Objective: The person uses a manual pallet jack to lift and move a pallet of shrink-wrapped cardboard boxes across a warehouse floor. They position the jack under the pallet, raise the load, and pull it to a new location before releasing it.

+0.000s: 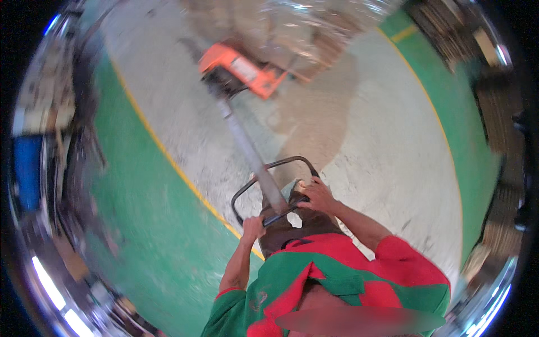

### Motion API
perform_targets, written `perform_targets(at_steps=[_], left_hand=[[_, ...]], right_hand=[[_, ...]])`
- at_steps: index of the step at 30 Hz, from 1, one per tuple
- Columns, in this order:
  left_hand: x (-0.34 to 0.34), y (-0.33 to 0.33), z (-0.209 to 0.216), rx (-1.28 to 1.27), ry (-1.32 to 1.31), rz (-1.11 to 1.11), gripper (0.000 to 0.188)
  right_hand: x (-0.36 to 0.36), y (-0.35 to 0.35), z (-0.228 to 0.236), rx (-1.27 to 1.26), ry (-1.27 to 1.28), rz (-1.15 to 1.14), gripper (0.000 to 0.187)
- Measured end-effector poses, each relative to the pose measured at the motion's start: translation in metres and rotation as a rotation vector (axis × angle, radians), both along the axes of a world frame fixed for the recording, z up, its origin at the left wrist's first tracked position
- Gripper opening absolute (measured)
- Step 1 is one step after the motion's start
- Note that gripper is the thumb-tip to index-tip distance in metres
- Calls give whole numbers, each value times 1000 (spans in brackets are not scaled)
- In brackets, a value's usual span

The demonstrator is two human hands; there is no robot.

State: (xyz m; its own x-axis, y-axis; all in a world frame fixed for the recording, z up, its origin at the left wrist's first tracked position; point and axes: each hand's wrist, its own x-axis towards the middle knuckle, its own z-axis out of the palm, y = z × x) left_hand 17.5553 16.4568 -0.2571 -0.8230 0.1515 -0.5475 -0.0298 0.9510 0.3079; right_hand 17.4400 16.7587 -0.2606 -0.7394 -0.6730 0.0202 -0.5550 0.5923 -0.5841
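A pallet jack with an orange body (241,68) stands ahead of me, a little to the left. Its long grey shaft (247,143) slopes down toward me and ends in a black loop handle (292,159). My left hand (254,227) is closed around the left end of the handle's near bar. On the right side of the loop, my right hand (318,196) grips the bar, its fingers bent over it. The jack's forks are hidden beneath the load at the far side.
Beyond the jack sits a load in shiny clear wrap (320,25). Yellow lines (168,154) edge the grey lane (387,151), with green floor (140,224) outside. Stacked flat brown sheets (499,112) line the right. A blue container (27,171) and clutter stand at left.
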Motion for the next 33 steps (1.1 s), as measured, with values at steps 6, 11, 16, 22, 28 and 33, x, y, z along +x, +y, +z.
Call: perform_targets(at_steps=[6, 11, 16, 22, 28, 33], left_hand=[[-35, -4, 62, -124, 133, 93, 31], [-58, 35, 118, -237, 216, 247, 40], [-84, 113, 115, -174, 247, 346, 44], [-79, 194, 145, -296, 200, 456, 44], [-67, 260, 196, -135, 217, 487, 42], [-66, 307, 241, -89, 201, 494, 38]], right_hand=[[-64, -14, 61, -66, 137, -151, 57], [-90, -2, 95, -134, 251, -48, 66], [-142, 46, 82, -171, 254, 16, 66], [-153, 110, 122, -161, 262, 110, 66], [-159, 168, 168, -130, 233, 184, 67], [-171, 216, 220, -153, 280, 215, 63]])
